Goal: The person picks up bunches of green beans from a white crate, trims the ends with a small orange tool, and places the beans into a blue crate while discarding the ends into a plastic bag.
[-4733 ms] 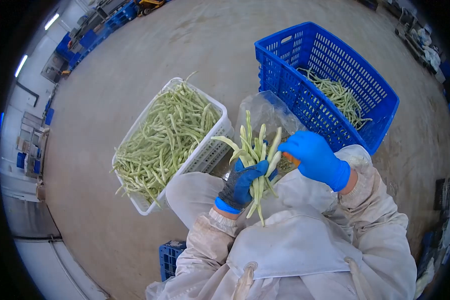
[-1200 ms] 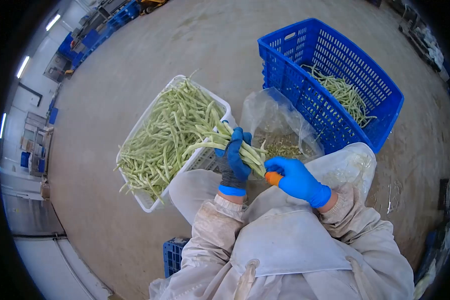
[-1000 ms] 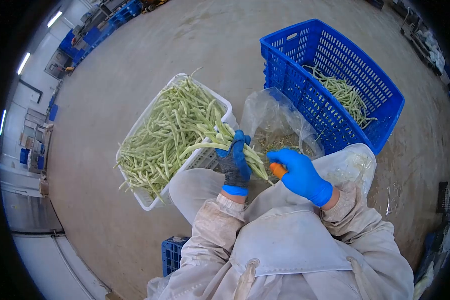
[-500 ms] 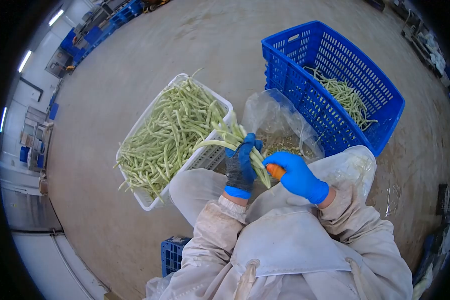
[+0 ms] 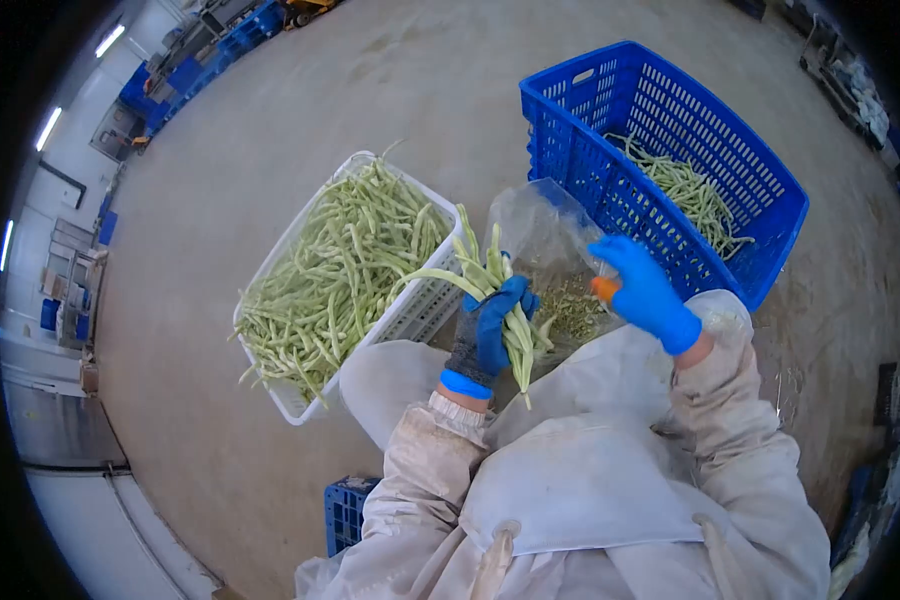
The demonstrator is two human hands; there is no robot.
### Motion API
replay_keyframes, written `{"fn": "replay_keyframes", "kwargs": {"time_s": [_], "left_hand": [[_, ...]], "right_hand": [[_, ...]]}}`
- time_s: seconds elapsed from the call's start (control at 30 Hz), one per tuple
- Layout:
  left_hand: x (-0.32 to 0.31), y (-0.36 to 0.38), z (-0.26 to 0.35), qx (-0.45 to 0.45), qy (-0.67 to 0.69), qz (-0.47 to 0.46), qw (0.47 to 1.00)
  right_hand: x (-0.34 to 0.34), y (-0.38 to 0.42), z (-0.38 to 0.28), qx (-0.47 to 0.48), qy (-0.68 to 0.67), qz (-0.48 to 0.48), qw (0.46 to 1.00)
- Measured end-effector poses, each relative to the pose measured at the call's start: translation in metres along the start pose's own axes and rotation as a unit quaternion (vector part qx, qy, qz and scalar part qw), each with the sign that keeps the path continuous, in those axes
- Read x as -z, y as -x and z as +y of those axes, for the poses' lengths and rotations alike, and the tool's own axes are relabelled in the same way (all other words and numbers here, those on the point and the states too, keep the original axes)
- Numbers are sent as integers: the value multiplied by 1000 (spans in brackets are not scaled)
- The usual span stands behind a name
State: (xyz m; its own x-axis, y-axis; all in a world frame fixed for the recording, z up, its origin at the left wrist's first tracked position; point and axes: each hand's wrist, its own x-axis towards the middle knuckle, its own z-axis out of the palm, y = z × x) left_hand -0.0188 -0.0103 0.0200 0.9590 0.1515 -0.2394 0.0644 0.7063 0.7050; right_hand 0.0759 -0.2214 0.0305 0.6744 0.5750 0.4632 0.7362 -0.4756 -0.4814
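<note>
My left hand (image 5: 492,325), in a blue and grey glove, is closed around a bunch of long green beans (image 5: 518,345). The beans stick out above and below the fist. My right hand (image 5: 645,290), in a blue glove, grips an orange-handled tool (image 5: 605,289) above the bean scraps; its blade or tip cannot be made out. To the left, a white basket (image 5: 408,312) is heaped with green beans (image 5: 345,270). A clear plastic bag (image 5: 538,215) lies between my knees and the containers, with small green trimmings (image 5: 575,312) on it.
A blue perforated crate (image 5: 610,200) stands at the upper right, with some green beans (image 5: 685,190) inside. A small blue crate (image 5: 346,512) sits at my left side. Far off at the upper left are blue containers (image 5: 250,35) along the wall.
My right hand has moved up and right, away from the bunch, with the orange-handled tool. My left hand has shifted slightly, and the beans' lower ends now hang steeper.
</note>
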Motion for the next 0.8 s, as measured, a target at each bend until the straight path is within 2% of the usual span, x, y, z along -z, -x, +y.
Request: {"fn": "replay_keyframes", "kwargs": {"time_s": [0.03,0.1,0.13,0.23,0.33,0.43,0.5,0.57,0.63,0.67,0.8], "left_hand": [[-7,2,3,-33,-19,8,999],[1,-5,-5,-31,-64,29,997],[4,-8,-7,-31,-113,46,992],[-6,-9,-16,-66,-93,82,990],[3,-13,-20,-61,-96,98,989],[2,-11,-18,-53,-120,83,988],[1,-9,-16,-28,-203,86,975],[3,-7,-19,-34,-221,76,972],[3,-6,-20,-41,-238,62,968],[2,-5,-19,-52,-259,57,963],[-5,-5,-16,-52,-294,62,952]], "right_hand": [[4,-2,-28,-98,-162,-55,980],[10,-5,-76,-131,-280,-122,943],[1,-2,-87,-132,-283,-122,942],[-20,6,-95,-97,-147,-136,975],[-34,13,-83,-101,-193,-93,972],[-37,14,-71,-120,-245,-109,956],[-29,12,-64,-108,-214,-116,964],[-18,3,-64,-100,-181,-122,971],[-7,-13,-68,-138,-163,-7,977],[-6,-18,-66,-139,-160,-4,977],[-7,-30,-60,-51,-44,-18,998]]}}
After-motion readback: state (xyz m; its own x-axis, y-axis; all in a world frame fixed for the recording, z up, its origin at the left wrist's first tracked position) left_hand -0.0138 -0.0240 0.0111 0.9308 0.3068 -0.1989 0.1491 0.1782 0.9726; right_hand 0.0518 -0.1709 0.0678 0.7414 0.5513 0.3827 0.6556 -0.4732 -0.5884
